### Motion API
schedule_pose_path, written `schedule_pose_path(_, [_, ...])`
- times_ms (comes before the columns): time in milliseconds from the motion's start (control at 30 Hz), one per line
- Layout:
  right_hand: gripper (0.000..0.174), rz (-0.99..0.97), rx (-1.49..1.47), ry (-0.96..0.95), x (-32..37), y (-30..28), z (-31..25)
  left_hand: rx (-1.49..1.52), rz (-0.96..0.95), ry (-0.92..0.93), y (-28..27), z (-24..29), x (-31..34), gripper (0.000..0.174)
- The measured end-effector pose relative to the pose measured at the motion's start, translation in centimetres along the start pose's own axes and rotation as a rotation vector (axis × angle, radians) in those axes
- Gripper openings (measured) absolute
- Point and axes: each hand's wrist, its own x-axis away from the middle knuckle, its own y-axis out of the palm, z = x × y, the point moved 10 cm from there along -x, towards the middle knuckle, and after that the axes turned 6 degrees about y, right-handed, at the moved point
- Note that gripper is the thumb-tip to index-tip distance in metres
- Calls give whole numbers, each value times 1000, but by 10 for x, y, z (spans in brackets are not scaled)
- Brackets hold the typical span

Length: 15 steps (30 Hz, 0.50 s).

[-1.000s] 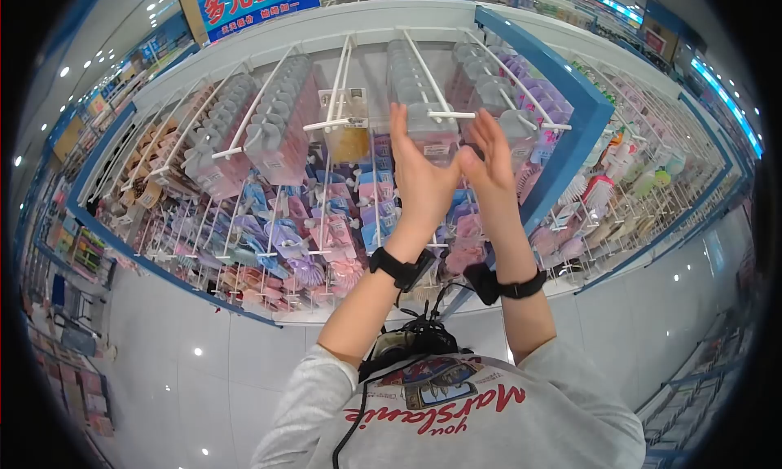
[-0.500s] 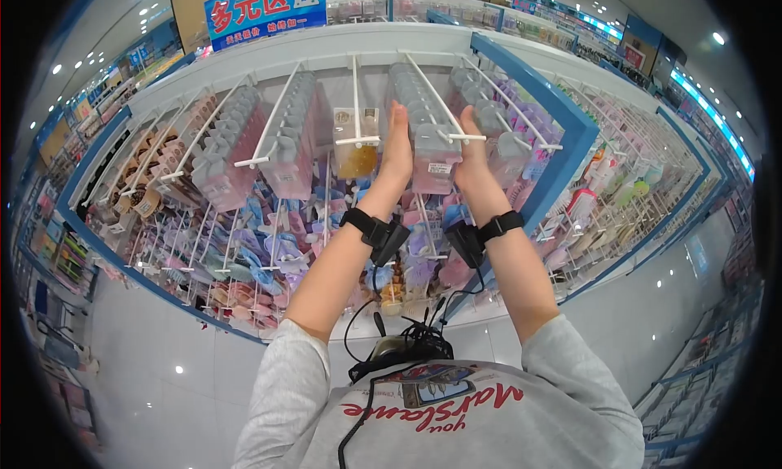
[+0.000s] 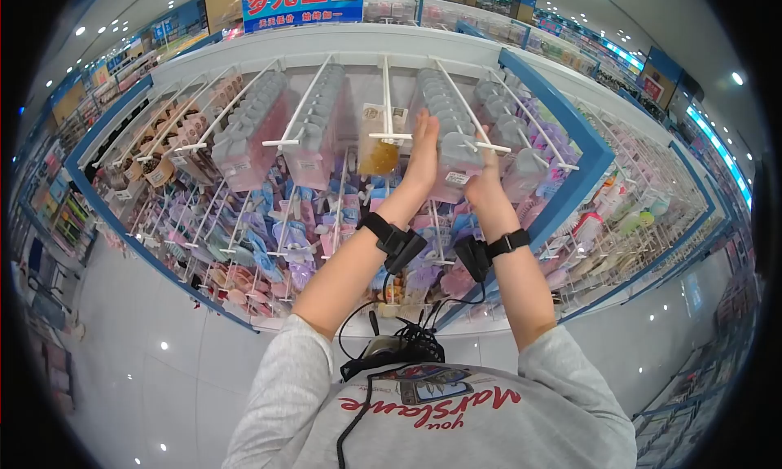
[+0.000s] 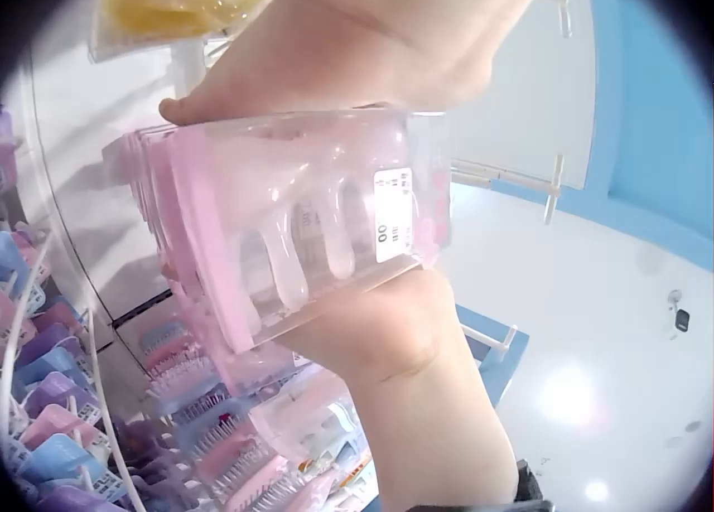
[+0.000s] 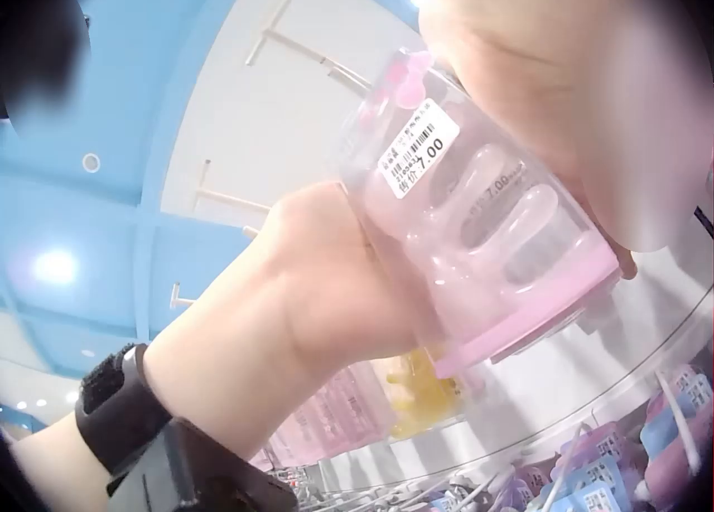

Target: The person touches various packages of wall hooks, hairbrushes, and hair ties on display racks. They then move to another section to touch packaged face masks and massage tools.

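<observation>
Clear pink plastic packs (image 3: 456,173) hang in a row from a white peg hook, the front one bearing a white price label (image 5: 420,147). My left hand (image 3: 422,161) lies along the left side of this row, fingers straight and pointing toward the rack's back. Along the right side is my right hand (image 3: 486,188), its fingers partly hidden behind the hook's end. In the left wrist view the front pack (image 4: 324,216) sits between both palms. A yellow item in a clear pack (image 3: 380,153) hangs just left of my left hand.
More pink pack rows (image 3: 314,161) hang to the left, with brown items (image 3: 159,172) beyond. Pastel goods (image 3: 285,233) fill lower hooks. A blue frame post (image 3: 562,115) stands close to the right. White hook ends (image 3: 281,142) jut toward me.
My hands were raised before the row's front end with thumbs close together. They have parted and moved down to either side of the packs. The head view has shifted slightly.
</observation>
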Motion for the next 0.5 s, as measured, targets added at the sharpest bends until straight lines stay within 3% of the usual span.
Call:
schedule_pose_path(33, [52,14,23,-71,1,-3,-4,-9,7,-4,0,13,11,79])
schedule_pose_path(67, [44,-6,3,-140,7,-5,-6,-17,6,-103,1,17,27,78])
schedule_pose_path(167, [37,-7,17,-388,43,-24,-7,-18,44,-70,-29,-5,39,72])
schedule_pose_path(200, [35,51,83,-502,73,-24,-14,-173,-33,-43,-30,11,57,64])
schedule_pose_path(233, [35,49,74,-500,90,-26,-8,-327,-114,-16,-32,24,71,57])
schedule_pose_path(300, [37,17,360,-1032,152,-8,-33,-334,-92,27,-52,41,82,52])
schedule_pose_path(333, [37,24,364,-1026,154,-6,-32,-329,-66,63,-60,47,87,48])
schedule_pose_path(400, [35,-315,353,-717,146,26,-2,-378,40,123,-77,57,82,46])
schedule_pose_path(467, [44,-294,457,-651,137,59,5,-441,139,173,-91,61,70,45])
schedule_pose_path(500, [50,-314,482,-638,128,74,9,-618,175,373,-90,78,63,45])
